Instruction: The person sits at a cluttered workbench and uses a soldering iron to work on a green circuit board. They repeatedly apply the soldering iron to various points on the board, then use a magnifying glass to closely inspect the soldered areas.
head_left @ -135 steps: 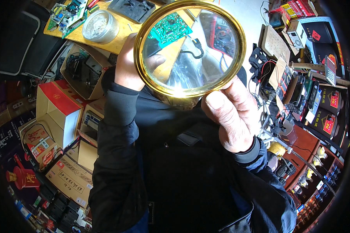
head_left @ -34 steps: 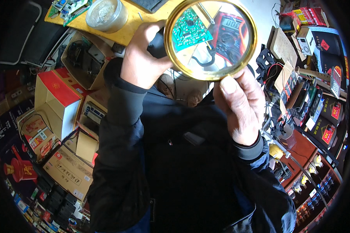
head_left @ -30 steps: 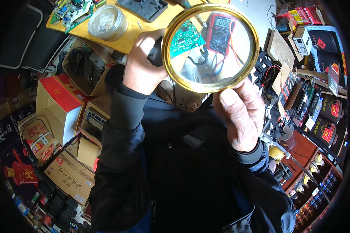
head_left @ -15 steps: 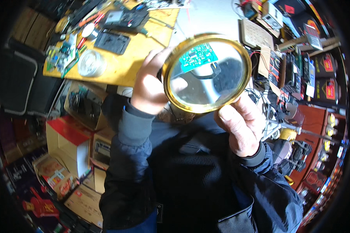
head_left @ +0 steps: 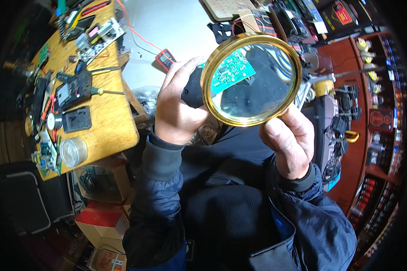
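Observation:
Gripped at its lower right by my right hand [head_left: 290, 142] is a round magnifying glass [head_left: 251, 122] with a gold-coloured rim, held tilted in front of me. Through its lens shows a green circuit board [head_left: 234, 72] with small components and a dark part below it. My left hand [head_left: 176, 113] is curled around a black housing [head_left: 192, 90] beside the lens. The board appears to belong with that housing, but the rim hides where they meet. Fingertips of the left hand are partly hidden behind the rim.
On the left, a yellow wooden workbench [head_left: 111, 124] carries a clear plastic jar [head_left: 73, 152], a screwdriver [head_left: 105, 91], a black tray [head_left: 77, 119] and loose boards. A red multimeter [head_left: 165, 59] lies beyond my left hand. Red-brown shelves [head_left: 355, 158] stand at right; a cardboard box [head_left: 105, 180] sits below the bench.
My view has turned to the right, so the workbench sits farther left and the multimeter shows. Both hands keep their holds; more of the black housing is visible, and the lens is slightly farther right.

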`<state>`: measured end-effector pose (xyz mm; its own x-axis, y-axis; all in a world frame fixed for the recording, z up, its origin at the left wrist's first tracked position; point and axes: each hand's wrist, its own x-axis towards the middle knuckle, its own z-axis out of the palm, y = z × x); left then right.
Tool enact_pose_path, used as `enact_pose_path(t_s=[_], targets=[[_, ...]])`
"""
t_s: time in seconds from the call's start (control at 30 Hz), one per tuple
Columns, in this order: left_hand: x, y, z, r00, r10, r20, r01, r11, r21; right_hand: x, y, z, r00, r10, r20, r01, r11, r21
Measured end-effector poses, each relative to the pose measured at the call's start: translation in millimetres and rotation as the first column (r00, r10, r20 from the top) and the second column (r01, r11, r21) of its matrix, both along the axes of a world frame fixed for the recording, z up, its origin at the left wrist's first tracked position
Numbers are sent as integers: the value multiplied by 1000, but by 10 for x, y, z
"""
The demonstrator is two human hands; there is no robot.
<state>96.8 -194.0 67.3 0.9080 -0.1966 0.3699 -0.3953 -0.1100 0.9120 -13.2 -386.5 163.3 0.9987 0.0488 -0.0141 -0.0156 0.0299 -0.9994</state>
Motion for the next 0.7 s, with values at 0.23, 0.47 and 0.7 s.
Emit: enact_pose_path(t_s=[0.23,0.47,0.7], targets=[[57,-281,-248,975,-215,47,214,976,27,-252,-165,-9,993,-109,-46,113,990,83],[85,-536,-226,954,-185,235,175,983,64,-367,-424,2,993,-118,-16,119,988,95],[-87,-813,12,972,-222,-80,233,951,201,-481,-724,-71,993,-120,13,117,982,151]])
